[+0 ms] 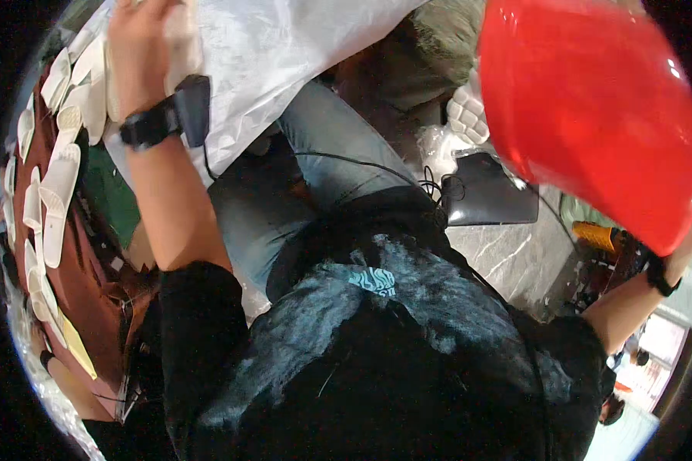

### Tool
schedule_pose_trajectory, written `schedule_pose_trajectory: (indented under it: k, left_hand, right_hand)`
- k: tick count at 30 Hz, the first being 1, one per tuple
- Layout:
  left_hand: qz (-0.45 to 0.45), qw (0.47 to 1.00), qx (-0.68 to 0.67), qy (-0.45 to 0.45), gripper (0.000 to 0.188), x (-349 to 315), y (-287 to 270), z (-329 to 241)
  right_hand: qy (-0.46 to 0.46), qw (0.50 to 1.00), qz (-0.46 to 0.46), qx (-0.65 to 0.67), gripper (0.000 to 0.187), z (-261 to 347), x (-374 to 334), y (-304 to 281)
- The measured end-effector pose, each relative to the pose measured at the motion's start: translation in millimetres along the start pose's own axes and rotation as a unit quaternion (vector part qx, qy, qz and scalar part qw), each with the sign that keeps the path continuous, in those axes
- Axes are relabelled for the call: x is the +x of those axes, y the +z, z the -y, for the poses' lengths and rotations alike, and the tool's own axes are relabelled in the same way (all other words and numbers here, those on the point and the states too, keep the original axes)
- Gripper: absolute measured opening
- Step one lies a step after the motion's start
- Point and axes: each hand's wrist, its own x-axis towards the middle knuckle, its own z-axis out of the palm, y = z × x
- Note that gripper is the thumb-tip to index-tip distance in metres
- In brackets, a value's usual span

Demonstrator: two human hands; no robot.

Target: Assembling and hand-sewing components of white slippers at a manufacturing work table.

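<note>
At the upper left is my left hand (140, 46), with a dark watch on its wrist and its fingers partly cut off by the top edge. Beside it is a cream slipper or sole (183, 38), partly hidden. A large white plastic sheet (284, 54) spreads to the right of this hand and over my knee. At the upper right, a glossy red plastic sheet (592, 107) is held up, curved and slightly blurred. My right hand (689, 250) is at its lower right edge and seems to hold it, fingers hidden behind the red.
Several white slippers (60, 203) line the brown-red surface (96, 284) at left. A black flat box (490, 190) lies on the grey floor (500, 257) with a cable beside it. A white padded piece (467, 114) lies near clear wrap. Another person's arm (73, 388) shows at lower left.
</note>
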Motion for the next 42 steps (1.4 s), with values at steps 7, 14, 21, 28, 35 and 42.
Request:
schedule_pose_trajectory:
  k: [7,14,21,28,35,42]
  left_hand:
    - [0.028,0.993,-0.114,-0.022,0.03,-23.3,35.1,140.4]
    - [0.033,0.979,-0.141,-0.142,0.039,-55.2,65.0,93.3]
    - [0.021,0.989,-0.063,-0.131,0.037,-56.3,44.0,93.5]
    - [0.025,0.997,-0.047,-0.064,0.034,-72.1,41.9,54.1]
    - [-0.001,0.998,-0.031,-0.053,0.032,-87.2,14.1,20.9]
    - [-0.001,0.995,-0.02,-0.095,0.031,-116.0,-13.9,-1.9]
  right_hand:
    - [0.156,0.946,0.269,-0.087,0.037,-47.9,3.3,28.3]
    - [-0.007,0.905,0.248,-0.347,0.043,-193.5,-100.8,-5.1]
    - [0.459,0.868,0.169,-0.085,0.036,-185.9,-151.9,63.9]
    - [0.179,0.88,0.216,-0.383,0.037,-253.0,-191.9,46.2]
    - [0.315,0.895,0.148,-0.28,0.049,-222.1,-172.3,49.9]
    - [0.338,0.848,0.185,-0.363,0.054,-178.7,-187.0,160.1]
